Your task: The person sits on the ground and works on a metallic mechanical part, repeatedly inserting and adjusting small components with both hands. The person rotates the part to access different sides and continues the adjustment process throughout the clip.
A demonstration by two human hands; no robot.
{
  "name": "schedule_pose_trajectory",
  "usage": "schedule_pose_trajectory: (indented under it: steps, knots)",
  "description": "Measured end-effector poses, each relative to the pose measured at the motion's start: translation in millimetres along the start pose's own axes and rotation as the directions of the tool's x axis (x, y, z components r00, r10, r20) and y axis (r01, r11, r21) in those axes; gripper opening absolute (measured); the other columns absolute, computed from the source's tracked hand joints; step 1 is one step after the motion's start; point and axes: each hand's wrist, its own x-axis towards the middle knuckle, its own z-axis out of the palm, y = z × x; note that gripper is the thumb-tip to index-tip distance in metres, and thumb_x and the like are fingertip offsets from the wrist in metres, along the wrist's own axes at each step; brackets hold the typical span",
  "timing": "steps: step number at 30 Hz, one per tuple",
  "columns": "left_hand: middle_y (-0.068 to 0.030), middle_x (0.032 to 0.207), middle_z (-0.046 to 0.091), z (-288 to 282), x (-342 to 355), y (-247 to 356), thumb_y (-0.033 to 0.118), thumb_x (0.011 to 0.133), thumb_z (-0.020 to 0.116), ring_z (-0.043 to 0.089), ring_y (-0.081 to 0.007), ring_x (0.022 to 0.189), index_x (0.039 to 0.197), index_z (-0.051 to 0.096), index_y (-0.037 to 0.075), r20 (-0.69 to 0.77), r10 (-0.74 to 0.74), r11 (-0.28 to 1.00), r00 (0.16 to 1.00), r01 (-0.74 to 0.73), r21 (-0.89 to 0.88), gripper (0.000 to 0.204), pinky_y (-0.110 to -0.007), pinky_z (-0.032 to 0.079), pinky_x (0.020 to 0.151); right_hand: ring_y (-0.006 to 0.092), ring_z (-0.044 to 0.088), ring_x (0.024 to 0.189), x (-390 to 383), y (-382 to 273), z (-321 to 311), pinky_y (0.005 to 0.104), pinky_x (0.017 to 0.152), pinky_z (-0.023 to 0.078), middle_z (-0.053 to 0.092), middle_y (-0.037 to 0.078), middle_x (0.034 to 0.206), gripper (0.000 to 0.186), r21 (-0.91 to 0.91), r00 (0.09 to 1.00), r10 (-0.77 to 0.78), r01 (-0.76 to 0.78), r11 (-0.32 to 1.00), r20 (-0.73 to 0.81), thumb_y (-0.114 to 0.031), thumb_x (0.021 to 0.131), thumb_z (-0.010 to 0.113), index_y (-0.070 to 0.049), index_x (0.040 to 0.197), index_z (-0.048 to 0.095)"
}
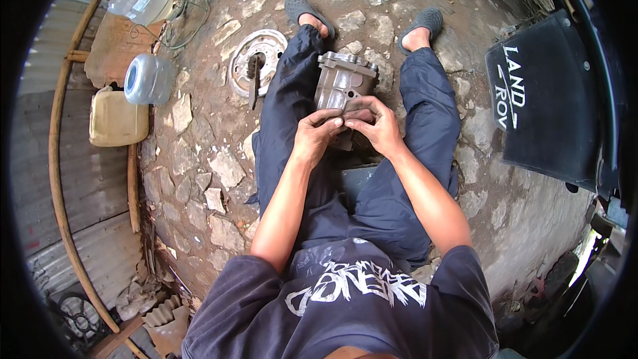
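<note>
A grey cast-metal housing (345, 80), boxy and bolted along its far edge, stands on the ground between my legs. My left hand (318, 134) and my right hand (376, 126) meet at its near end, thumb tips almost touching. The fingers of both hands are bent and pinched together in front of the housing. Whatever lies between the fingertips is too small or too hidden to name. Below my hands, the lower part of the housing is mostly covered.
A round metal wheel-like disc (272, 45) with a bar across it lies left of my leg. Plastic jugs, a clear one (147, 80) and a yellowish canister (119, 118), stand farther left. A black mud flap (545, 100) hangs at the right. Stones stud the ground.
</note>
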Motion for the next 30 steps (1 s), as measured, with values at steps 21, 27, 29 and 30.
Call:
schedule_pose_trajectory:
  steps: [21,27,29,30]
  knots:
    - [-0.0084,0.109,0.081,-4.4,16.0,-3.7,0.014,0.093,0.085,0.072,-0.0138,0.101,0.122,0.080,-0.001,0.055,0.187,0.807,0.981,-0.186,0.561,0.033,-0.028,0.056,0.093,0.0157,0.079,0.097,-5.9,5.1,3.8,0.0316,0.086,0.061,0.083,0.008,0.101,0.026,-0.267,0.986,-0.084,0.043,0.963,-0.142,-0.006,0.087,0.086,-0.002,0.110,0.076]
    - [-0.0085,0.116,0.078,-12.3,17.8,-4.8,0.012,0.091,0.086,0.071,-0.0145,0.104,0.124,0.080,0.003,0.130,0.201,0.735,0.971,-0.237,0.636,0.034,-0.030,0.056,0.092,0.0094,0.072,0.091,-6.7,2.5,5.7,0.0273,0.081,0.058,0.075,0.003,0.094,0.024,-0.443,0.989,-0.012,-0.055,0.895,-0.147,-0.002,0.089,0.085,-0.002,0.104,0.066]
    - [-0.0090,0.112,0.078,-6.2,16.7,-5.2,0.015,0.091,0.086,0.072,-0.0159,0.101,0.121,0.081,0.004,0.132,0.153,0.763,0.979,-0.202,0.614,0.031,-0.031,0.055,0.092,0.0086,0.070,0.088,-6.5,4.8,4.5,0.0282,0.078,0.057,0.073,0.002,0.090,0.027,-0.491,0.985,-0.039,-0.048,0.870,-0.167,-0.004,0.086,0.088,-0.003,0.101,0.065]
    - [-0.0093,0.110,0.077,-2.8,15.2,-3.7,0.016,0.092,0.085,0.072,-0.0165,0.099,0.119,0.082,0.005,0.131,0.130,0.776,0.983,-0.183,0.603,0.030,-0.031,0.055,0.092,0.0088,0.069,0.086,-6.7,1.7,4.4,0.0289,0.076,0.056,0.072,0.002,0.088,0.029,-0.532,0.984,-0.072,-0.028,0.846,-0.166,-0.005,0.085,0.089,-0.003,0.100,0.064]
